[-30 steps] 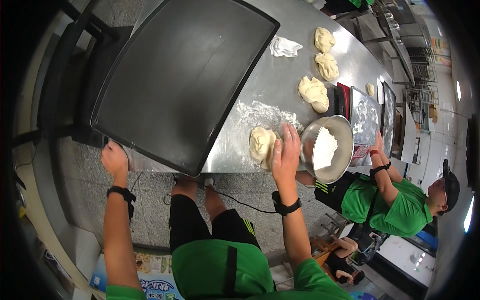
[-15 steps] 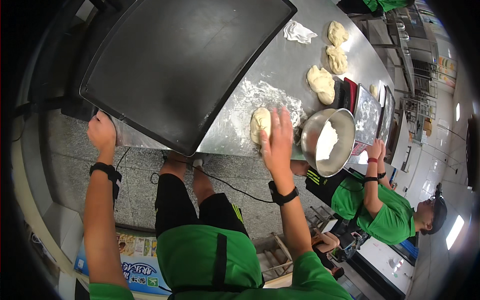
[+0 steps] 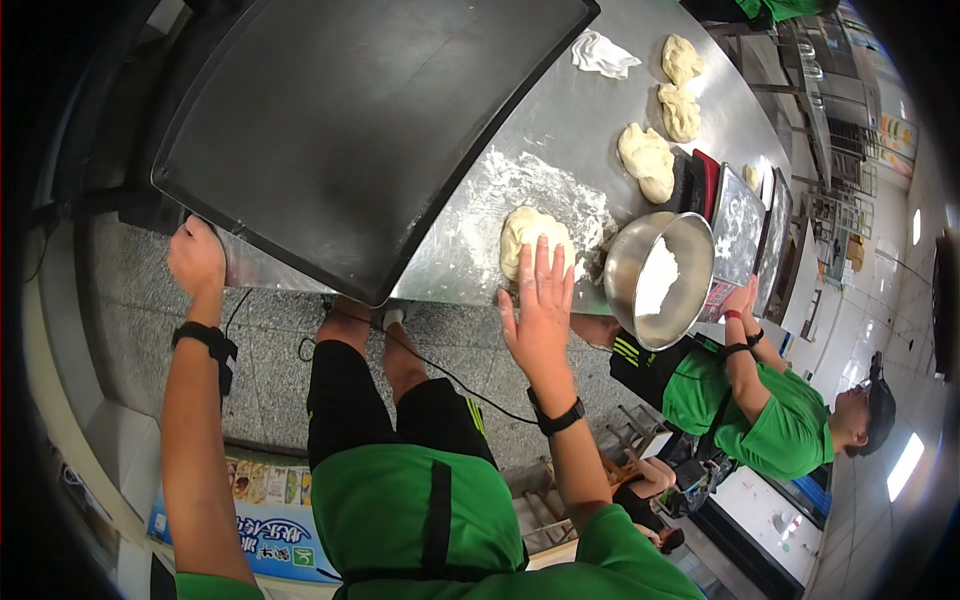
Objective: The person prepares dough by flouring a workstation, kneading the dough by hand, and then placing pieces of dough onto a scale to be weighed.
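Pressing dough lump (image 3: 520,228) seems the step, right hand (image 3: 543,320) spread, left hand (image 3: 197,258) grip unclear, next probably needing even pressure

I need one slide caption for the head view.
Right hand on a dough lump, between a dark tray and a metal bowl; left hand at the table edge.

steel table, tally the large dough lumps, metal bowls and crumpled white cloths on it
Large dough lumps: 4, one of them under the right hand
Metal bowl: 1, with white flour in it
Crumpled white cloth: 1
Total: 6
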`<state>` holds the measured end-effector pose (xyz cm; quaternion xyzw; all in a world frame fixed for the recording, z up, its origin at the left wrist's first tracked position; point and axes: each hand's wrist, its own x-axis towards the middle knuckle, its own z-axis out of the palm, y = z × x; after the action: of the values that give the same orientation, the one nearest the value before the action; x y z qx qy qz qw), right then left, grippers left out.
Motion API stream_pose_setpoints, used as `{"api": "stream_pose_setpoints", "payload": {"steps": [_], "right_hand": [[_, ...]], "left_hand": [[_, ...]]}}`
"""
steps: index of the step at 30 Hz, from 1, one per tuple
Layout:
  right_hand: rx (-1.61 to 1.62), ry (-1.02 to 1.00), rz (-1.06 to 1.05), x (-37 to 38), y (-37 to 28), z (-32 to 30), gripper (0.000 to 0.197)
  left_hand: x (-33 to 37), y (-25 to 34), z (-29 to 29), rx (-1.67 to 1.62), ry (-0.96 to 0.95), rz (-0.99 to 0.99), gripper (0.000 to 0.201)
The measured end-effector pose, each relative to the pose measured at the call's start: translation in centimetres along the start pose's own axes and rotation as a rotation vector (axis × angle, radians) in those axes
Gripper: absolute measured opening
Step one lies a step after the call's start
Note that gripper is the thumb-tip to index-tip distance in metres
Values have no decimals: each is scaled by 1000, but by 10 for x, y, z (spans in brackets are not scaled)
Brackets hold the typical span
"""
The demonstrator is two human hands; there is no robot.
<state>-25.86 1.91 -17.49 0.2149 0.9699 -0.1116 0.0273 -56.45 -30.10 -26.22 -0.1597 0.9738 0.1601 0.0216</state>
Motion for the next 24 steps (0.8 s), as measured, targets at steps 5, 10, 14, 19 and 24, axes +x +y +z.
{"api": "stream_pose_setpoints", "payload": {"steps": [5,10,14,19,24], "right_hand": [[-6,-41,2,-1,-1,-13,64],[15,-21,49,-2,2,-6,65],[45,-23,78,2,6,-9,69],[116,208,85,1,-2,-18,72],[93,42,60,4,8,-14,68]], "left_hand": [[0,-4,1,12,6,34,52],[-3,5,0,1,39,-7,51],[2,-6,7,-13,18,47,51],[-2,0,-2,-3,22,41,51],[-4,-3,0,-8,12,57,50]]}}
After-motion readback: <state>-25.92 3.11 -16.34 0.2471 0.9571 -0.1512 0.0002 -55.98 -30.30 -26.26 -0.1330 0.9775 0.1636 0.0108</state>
